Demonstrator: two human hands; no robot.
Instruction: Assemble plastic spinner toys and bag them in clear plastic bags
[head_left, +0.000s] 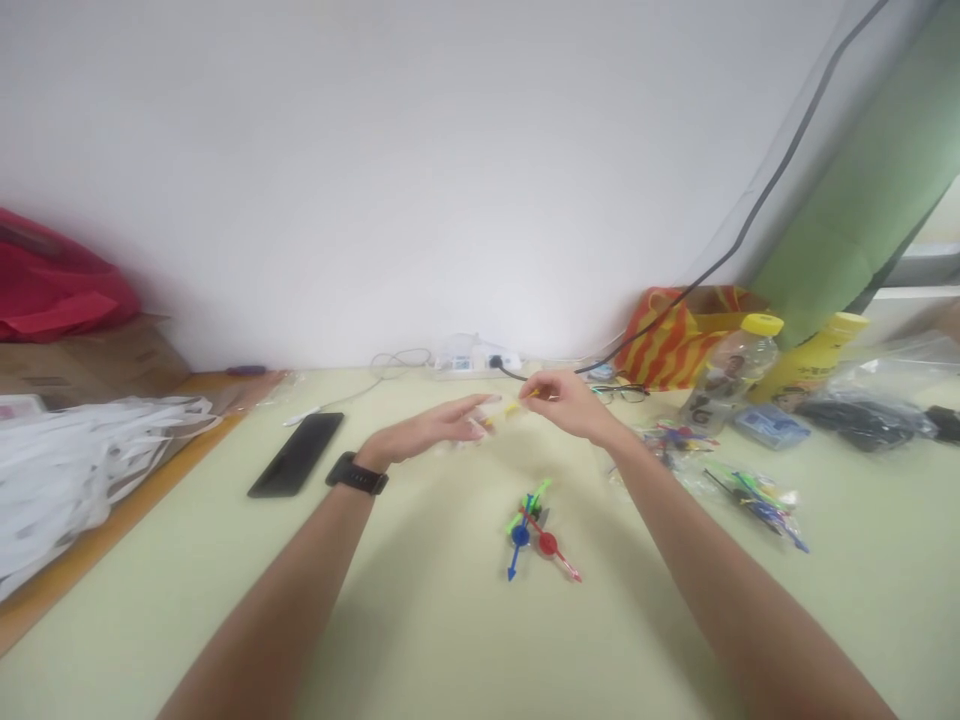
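Both my hands are raised over the pale green table (420,640), close together. My right hand (566,398) pinches one end of a thin yellow stick (512,408). My left hand (442,425), with a black watch (357,473) on its wrist, has its fingers stretched toward the stick's other end and seems to hold a small clear wrapper there; the blur hides the grip. Below the hands lies a small pile of coloured plastic picks (536,530), blue, red and green.
A black phone (297,453) lies left of my hands. White straps (82,460) pile at the left edge. At the right are clear bags of coloured picks (754,492), two yellow-capped bottles (731,375), glasses (621,392) and an orange striped bag (671,340). A power strip (472,360) sits by the wall.
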